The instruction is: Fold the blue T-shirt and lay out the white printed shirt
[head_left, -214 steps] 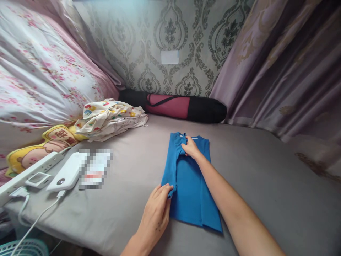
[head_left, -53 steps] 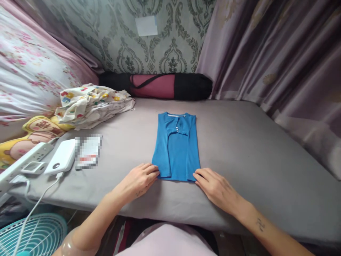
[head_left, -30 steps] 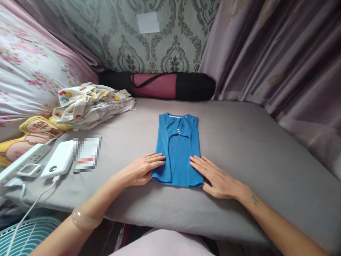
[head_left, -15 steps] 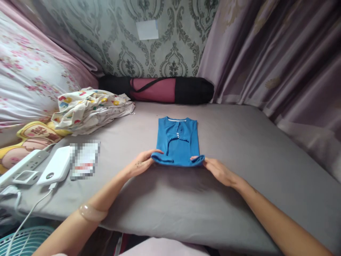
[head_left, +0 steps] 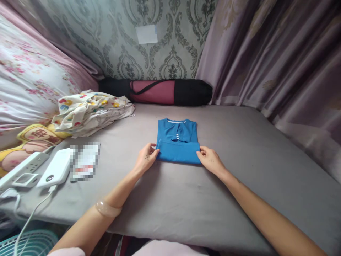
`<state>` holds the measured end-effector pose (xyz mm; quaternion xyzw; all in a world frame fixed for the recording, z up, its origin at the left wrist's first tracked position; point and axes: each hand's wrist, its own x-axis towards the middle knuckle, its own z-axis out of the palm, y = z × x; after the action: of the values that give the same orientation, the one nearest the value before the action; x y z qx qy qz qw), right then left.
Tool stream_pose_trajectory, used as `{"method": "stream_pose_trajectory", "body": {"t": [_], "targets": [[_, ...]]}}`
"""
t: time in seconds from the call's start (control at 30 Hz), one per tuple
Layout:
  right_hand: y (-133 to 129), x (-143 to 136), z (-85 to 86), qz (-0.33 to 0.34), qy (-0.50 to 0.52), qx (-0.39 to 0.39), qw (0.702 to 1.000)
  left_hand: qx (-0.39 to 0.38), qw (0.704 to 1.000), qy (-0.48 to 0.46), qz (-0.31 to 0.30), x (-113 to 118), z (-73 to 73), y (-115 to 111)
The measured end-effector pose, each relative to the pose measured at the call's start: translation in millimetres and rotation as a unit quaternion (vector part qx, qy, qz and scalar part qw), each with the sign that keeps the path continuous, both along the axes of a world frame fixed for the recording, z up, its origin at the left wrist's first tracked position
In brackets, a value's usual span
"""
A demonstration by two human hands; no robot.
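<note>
since the earlier frame, the lower edge of the blue garment [head_left: 179,151] has swung up and away from the person, and both hands have moved inward with it. the turned-up part is now a flat band running side to side, directly between the left hand [head_left: 146,157] and the right hand [head_left: 212,161], neither clearly nearer. each hand is nearly closed, thumb against curled fingers, pinching one end of the band. the garment rests on the grey sheet [head_left: 255,156], its pale-lined neckline farthest from the person. its knit looks soft, matte and thin, with crisp straight folds; the sheet is smooth with shallow creases. beyond lies a long, rounded black-and-maroon bag [head_left: 160,91]; well left of the garment sits a loose, crumpled heap of printed cloth [head_left: 92,112].
</note>
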<state>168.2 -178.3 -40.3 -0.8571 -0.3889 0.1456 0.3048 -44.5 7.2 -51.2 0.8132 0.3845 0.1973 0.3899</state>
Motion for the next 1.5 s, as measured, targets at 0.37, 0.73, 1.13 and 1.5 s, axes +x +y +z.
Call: {"method": "stream_pose_trajectory", "body": {"t": [0.37, 0.73, 1.13, 1.5], "targets": [[-5.7, -2.7, -10.1, 0.004, -0.020, -0.035, 0.999, 0.008, 1.000, 0.013, 0.000, -7.7, -1.9, -7.6], [-14.6, -10.6, 3.9, 0.029, -0.057, -0.084, 0.994, 0.158, 0.983, 0.082, -0.035, -16.7, -8.4, -13.1], [7.7, -27.9, -14.3, 0.221, -0.260, -0.043, 0.939, 0.303, 0.928, 0.125, -0.177, 19.3, -8.9, -26.2], [5.1, -14.9, -9.8, 0.246, -0.211, -0.106, 0.940, 0.190, 0.952, 0.159, -0.179, 11.9, -13.1, -19.5]]}}
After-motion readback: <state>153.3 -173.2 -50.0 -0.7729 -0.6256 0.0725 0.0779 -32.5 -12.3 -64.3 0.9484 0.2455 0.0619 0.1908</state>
